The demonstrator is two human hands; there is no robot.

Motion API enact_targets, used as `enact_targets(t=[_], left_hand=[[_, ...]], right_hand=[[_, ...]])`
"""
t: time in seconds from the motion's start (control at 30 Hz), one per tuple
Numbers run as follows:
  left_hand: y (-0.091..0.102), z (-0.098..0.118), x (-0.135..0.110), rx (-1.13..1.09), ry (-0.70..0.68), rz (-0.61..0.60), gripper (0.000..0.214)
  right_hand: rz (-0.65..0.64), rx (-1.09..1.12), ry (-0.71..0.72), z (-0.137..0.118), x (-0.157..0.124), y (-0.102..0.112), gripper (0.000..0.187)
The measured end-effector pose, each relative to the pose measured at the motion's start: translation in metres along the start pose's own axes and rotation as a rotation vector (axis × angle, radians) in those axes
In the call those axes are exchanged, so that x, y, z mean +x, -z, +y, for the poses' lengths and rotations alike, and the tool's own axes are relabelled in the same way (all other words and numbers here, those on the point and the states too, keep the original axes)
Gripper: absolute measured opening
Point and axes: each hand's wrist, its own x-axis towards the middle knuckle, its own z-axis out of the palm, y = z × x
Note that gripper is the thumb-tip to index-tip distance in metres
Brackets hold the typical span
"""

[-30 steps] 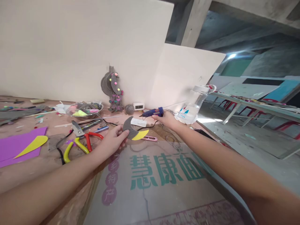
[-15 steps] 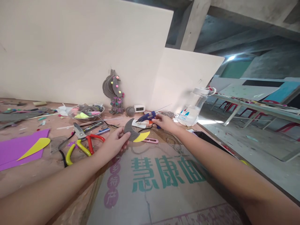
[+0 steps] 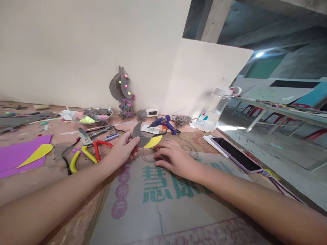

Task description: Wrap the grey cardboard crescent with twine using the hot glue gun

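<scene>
My left hand [image 3: 125, 147] pinches a crescent [image 3: 141, 136], its upper part wrapped in grey yarn and its lower right tip bare yellow [image 3: 153, 142]. Just right of that tip is my right hand [image 3: 176, 158], fingers apart and slightly curled, with nothing visible in it. A loose strand of yarn passes below the crescent, close to the right fingertips; whether they touch it I cannot tell. Behind the hands a blue hot glue gun [image 3: 165, 124] stands on the table, its nozzle pointing left over a white piece of paper [image 3: 150, 129].
Left lie red-and-yellow-handled shears [image 3: 88, 149], purple sheets [image 3: 22, 156] and a yellow cutout [image 3: 38, 154]. A bowl of craft bits [image 3: 93, 115], a yarn ball [image 3: 142, 115] and a small clock [image 3: 152, 112] sit behind. At right are a water bottle [image 3: 211, 110] and a phone [image 3: 236, 154].
My right hand has let go of the glue gun, which now stands on the table, and has come nearer to the crescent. My left hand still holds the crescent.
</scene>
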Motion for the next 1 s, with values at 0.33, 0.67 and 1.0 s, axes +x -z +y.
enact_targets(t=[0.33, 0.67, 1.0], left_hand=[[0.001, 0.000, -0.001, 0.111, -0.051, -0.019, 0.027], [-0.001, 0.000, -0.006, 0.219, -0.060, -0.111, 0.028], [-0.004, 0.008, -0.014, 0.495, -0.186, -0.174, 0.044]], right_hand=[[0.021, -0.013, 0.004, -0.016, -0.006, 0.001, 0.013], [-0.033, -0.355, 0.124, -0.013, -0.009, 0.019, 0.029], [0.143, -0.147, 0.079, -0.013, -0.009, 0.018, 0.022]])
